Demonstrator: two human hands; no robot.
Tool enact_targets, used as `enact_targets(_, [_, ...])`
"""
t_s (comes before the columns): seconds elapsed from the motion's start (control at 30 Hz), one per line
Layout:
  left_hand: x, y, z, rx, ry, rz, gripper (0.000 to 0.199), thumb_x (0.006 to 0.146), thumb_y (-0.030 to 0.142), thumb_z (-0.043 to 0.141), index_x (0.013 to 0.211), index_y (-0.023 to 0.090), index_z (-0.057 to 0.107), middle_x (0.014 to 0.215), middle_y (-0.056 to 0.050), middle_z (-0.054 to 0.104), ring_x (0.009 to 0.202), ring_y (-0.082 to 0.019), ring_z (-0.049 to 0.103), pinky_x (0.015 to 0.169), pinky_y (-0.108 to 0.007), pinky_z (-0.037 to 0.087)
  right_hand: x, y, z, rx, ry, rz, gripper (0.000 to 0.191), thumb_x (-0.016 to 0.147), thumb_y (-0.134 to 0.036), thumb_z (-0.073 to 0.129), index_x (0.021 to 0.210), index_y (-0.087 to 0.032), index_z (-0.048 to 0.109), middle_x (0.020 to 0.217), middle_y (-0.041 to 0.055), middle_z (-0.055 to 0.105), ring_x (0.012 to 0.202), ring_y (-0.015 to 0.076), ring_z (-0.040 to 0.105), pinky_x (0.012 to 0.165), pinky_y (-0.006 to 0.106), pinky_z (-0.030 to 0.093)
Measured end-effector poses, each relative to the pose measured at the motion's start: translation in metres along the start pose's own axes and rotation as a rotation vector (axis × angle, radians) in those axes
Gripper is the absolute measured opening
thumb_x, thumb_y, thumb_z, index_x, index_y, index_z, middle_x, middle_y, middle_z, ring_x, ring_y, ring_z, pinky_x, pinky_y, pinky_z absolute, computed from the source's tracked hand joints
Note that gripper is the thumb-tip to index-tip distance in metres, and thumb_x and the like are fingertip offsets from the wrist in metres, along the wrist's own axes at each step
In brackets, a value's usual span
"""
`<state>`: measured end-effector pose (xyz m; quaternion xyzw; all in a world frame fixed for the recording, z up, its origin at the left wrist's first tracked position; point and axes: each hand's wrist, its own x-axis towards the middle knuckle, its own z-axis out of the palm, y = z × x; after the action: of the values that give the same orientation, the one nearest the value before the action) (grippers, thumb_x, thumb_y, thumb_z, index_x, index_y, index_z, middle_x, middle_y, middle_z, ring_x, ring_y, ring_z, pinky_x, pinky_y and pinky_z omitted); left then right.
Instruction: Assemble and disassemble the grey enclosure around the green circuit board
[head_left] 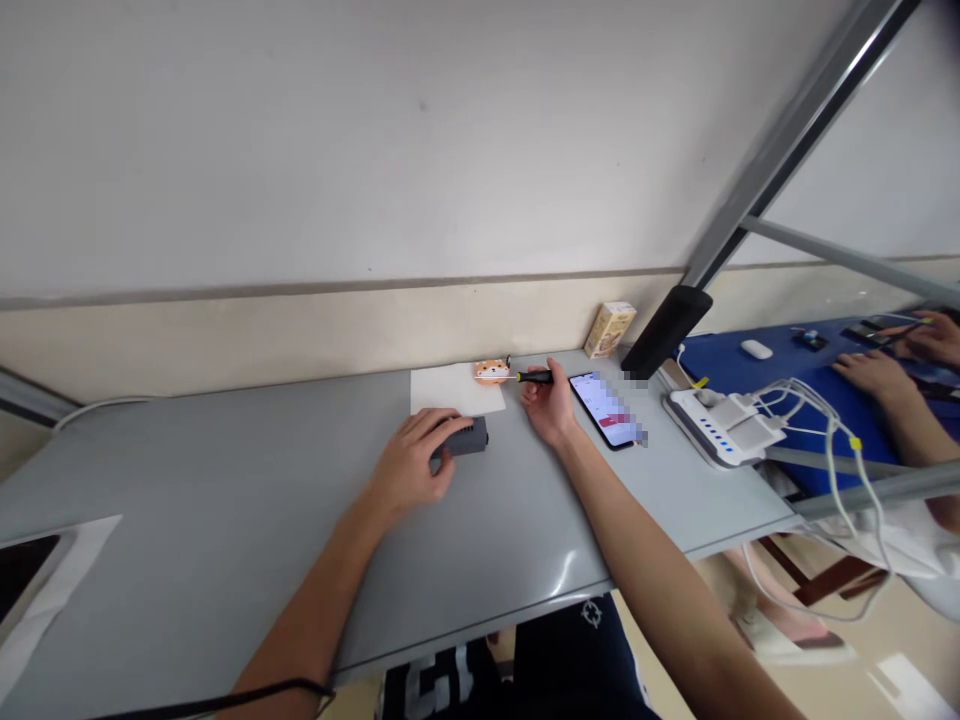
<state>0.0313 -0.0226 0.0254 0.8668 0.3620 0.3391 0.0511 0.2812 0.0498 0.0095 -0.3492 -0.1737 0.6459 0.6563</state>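
Bare forearms [645, 570] over a grey table [225, 500]; left hand [409, 460] curled closed on a dark grey box [472, 437] just below a white paper sheet [454, 390]; right hand [547, 405] pinching a black-handled screwdriver [534, 377] beside that sheet, a smartphone [600, 410] just right.

An electronics workroom: a small screwdriver [534, 377] over a grey workbench [225, 500], a charging hub [720, 428] at one o'clock, a blue-matted bench [780, 400] at two.

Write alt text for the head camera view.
A person's right hand holds a black-handled screwdriver over a grey desk, its tip by an orange dog-faced figure on white paper; the left hand rests on a dark grey box.
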Motion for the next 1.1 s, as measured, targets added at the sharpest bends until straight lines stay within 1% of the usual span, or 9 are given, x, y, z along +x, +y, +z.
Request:
enact_targets(0.1, [0.000,-0.005,-0.011,-0.114,-0.044,-0.105,0.049,0.081,0.006,0.051,0.124,0.024,0.063,0.123,-0.008,0.065,0.115,-0.024,0.063,0.100,-0.041,0.052,0.000,0.001,-0.001,-0.001,-0.015,-0.009,0.036,0.093,-0.051,0.059,0.075,-0.021,0.064,0.048,-0.0045,0.044,0.045,0.0092,0.037,0.044,0.022,0.031])
enact_targets(0.23, [-0.002,-0.017,-0.017,-0.279,-0.080,-0.285,0.033,0.086,0.013,0.052,0.115,0.023,0.064,0.111,-0.006,0.069,0.102,-0.021,0.067,0.091,-0.036,0.056,0.001,0.002,0.001,-0.056,0.043,-0.087,0.037,0.095,-0.048,0.054,0.074,-0.020,0.065,0.048,-0.0044,0.043,0.045,0.0089,0.035,0.044,0.023,0.029])
enact_targets(0.33, [-0.004,-0.030,-0.011,-0.431,-0.035,-0.390,0.023,0.091,0.027,0.059,0.113,0.022,0.064,0.113,-0.007,0.071,0.101,-0.022,0.070,0.091,-0.037,0.057,-0.002,-0.005,0.005,-0.180,0.202,-0.298,0.038,0.093,-0.051,0.057,0.071,-0.021,0.063,0.050,-0.0039,0.046,0.046,0.0095,0.037,0.044,0.023,0.029])
enact_targets(0.4, [-0.006,-0.039,-0.004,-0.523,-0.021,-0.470,0.028,0.091,0.038,0.065,0.112,0.021,0.066,0.112,-0.008,0.073,0.099,-0.022,0.071,0.090,-0.037,0.058,-0.011,-0.013,0.009,-0.266,0.310,-0.474,0.039,0.091,-0.053,0.059,0.068,-0.021,0.061,0.056,-0.0024,0.052,0.050,0.0104,0.042,0.046,0.024,0.033])
enact_targets(0.47, [-0.008,-0.045,0.002,-0.553,-0.022,-0.541,0.035,0.089,0.046,0.068,0.113,0.021,0.069,0.110,-0.009,0.074,0.100,-0.023,0.071,0.091,-0.039,0.057,-0.025,-0.021,0.011,-0.342,0.338,-0.642,0.043,0.091,-0.056,0.058,0.066,-0.021,0.059,0.060,-0.0014,0.054,0.056,0.0116,0.048,0.049,0.024,0.036])
enact_targets(0.57, [-0.009,-0.048,0.007,-0.510,-0.039,-0.617,0.038,0.090,0.051,0.067,0.114,0.022,0.072,0.110,-0.008,0.075,0.102,-0.025,0.070,0.096,-0.041,0.056,-0.053,-0.023,0.009,-0.548,0.190,-0.878,0.045,0.094,-0.046,0.052,0.057,-0.021,0.055,0.057,-0.0003,0.053,0.057,0.0131,0.049,0.053,0.027,0.037])
enact_targets(0.73, [-0.009,-0.044,0.008,-0.394,-0.097,-0.608,0.033,0.094,0.045,0.058,0.110,0.022,0.075,0.110,-0.007,0.077,0.102,-0.026,0.071,0.096,-0.042,0.055,-0.083,-0.007,0.004,-0.998,-0.203,-0.945,0.043,0.095,-0.030,0.052,0.053,-0.021,0.057,0.051,-0.0004,0.054,0.050,0.0127,0.049,0.055,0.030,0.036])
enact_targets(0.87, [-0.008,-0.040,0.009,-0.334,-0.111,-0.555,0.031,0.097,0.040,0.054,0.109,0.022,0.075,0.113,-0.007,0.077,0.105,-0.025,0.070,0.098,-0.041,0.054,-0.085,0.000,0.005,-1.128,-0.222,-0.996,0.045,0.096,-0.030,0.052,0.052,-0.021,0.054,0.049,-0.0001,0.054,0.049,0.0122,0.048,0.055,0.031,0.034])
enact_targets(1.1, [-0.008,-0.039,0.011,-0.275,-0.059,-0.461,0.025,0.099,0.032,0.053,0.107,0.022,0.074,0.107,-0.006,0.075,0.097,-0.021,0.069,0.088,-0.036,0.055,-0.086,0.003,0.010,-1.151,-0.281,-0.908,0.047,0.099,-0.032,0.049,0.054,-0.021,0.055,0.050,-0.0004,0.055,0.048,0.0118,0.048,0.054,0.030,0.034])
